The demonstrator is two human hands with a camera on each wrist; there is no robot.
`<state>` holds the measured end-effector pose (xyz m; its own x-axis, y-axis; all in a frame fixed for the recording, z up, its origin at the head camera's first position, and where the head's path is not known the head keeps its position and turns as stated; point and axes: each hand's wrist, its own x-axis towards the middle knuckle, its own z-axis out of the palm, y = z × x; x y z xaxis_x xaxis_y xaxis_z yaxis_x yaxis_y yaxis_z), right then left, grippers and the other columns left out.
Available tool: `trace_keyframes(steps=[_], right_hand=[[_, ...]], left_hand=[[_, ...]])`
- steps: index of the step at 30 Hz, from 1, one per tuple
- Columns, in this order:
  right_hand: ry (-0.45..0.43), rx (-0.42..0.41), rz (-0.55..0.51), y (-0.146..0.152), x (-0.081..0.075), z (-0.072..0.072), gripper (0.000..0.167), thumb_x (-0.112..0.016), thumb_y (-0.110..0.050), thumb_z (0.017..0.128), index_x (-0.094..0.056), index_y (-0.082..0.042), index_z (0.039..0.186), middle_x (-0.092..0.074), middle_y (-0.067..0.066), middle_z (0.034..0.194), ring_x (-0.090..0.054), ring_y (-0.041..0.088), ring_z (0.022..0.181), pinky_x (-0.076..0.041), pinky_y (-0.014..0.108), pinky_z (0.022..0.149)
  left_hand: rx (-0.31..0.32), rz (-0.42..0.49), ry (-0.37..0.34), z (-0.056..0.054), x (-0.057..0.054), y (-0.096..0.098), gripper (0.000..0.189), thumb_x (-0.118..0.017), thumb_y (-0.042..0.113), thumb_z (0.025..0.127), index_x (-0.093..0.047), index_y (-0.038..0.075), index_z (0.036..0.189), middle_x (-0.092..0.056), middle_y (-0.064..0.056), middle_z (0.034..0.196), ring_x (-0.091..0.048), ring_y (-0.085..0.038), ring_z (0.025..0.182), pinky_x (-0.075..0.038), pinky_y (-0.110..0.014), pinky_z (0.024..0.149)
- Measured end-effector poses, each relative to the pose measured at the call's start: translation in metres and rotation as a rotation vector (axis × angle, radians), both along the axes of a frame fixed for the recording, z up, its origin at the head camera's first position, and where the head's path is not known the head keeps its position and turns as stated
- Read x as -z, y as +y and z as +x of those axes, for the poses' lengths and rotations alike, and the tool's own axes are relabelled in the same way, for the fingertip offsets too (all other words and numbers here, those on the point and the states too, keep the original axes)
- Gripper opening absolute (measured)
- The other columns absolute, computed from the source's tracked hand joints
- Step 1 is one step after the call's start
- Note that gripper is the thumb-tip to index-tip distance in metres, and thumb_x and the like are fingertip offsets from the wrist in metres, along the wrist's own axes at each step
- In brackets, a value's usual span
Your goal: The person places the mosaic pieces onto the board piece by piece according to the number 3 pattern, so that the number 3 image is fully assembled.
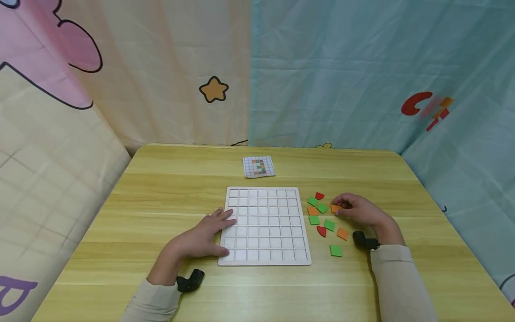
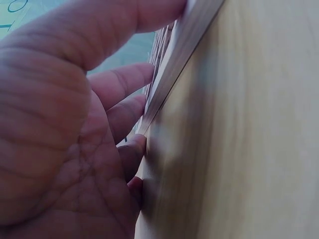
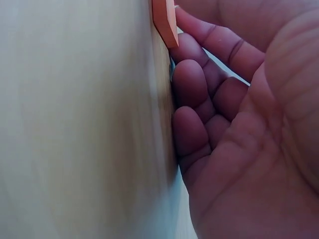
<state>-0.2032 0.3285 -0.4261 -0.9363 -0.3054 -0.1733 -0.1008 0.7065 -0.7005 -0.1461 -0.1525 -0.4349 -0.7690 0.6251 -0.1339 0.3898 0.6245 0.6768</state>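
Observation:
A white board (image 1: 263, 230) with a grid of square recesses lies flat on the wooden table. At its left edge rests my left hand (image 1: 201, 237), fingers spread, with the thumb and some fingertips on the board; the left wrist view shows the board's side edge (image 2: 182, 52) by the fingers. Right of the board, my right hand (image 1: 362, 210) pinches an orange square tile (image 1: 335, 209) by its edges, close to the tabletop. In the right wrist view this orange tile (image 3: 165, 22) shows at the fingertips, and the other fingers are curled by the table.
Loose tiles lie between the board and my right hand: several green squares (image 1: 329, 225), orange squares (image 1: 342, 234) and red quarter-round pieces (image 1: 321, 231). Behind the board is a small pattern card (image 1: 249, 167) with a coloured grid. Printed curtains (image 1: 322, 80) stand around the table (image 1: 161, 179).

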Motion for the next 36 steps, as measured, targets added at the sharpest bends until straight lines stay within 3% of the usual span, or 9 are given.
trace_keyframes(steps=[23, 36], right_hand=[[0.049, -0.047, 0.053, -0.0023, 0.0008, -0.0016, 0.021, -0.068, -0.005, 0.09, -0.063, -0.001, 0.111, -0.059, 0.008, 0.102, -0.051, 0.024, 0.091, -0.045, 0.04, 0.083], [0.06, -0.03, 0.069, -0.0038, 0.0025, -0.0014, 0.02, -0.068, -0.007, 0.092, -0.063, -0.002, 0.111, -0.058, 0.007, 0.101, -0.05, 0.024, 0.09, -0.044, 0.039, 0.081]], left_hand=[[-0.017, -0.01, -0.002, 0.0007, -0.0009, 0.0011, 0.081, -0.081, 0.026, 0.081, -0.043, 0.008, 0.151, -0.022, -0.007, 0.164, -0.004, -0.036, 0.151, -0.005, -0.058, 0.118], [-0.018, -0.02, 0.007, 0.0007, -0.0003, 0.0016, 0.081, -0.08, 0.024, 0.08, -0.043, 0.008, 0.151, -0.022, -0.008, 0.163, -0.004, -0.036, 0.151, -0.005, -0.057, 0.118]])
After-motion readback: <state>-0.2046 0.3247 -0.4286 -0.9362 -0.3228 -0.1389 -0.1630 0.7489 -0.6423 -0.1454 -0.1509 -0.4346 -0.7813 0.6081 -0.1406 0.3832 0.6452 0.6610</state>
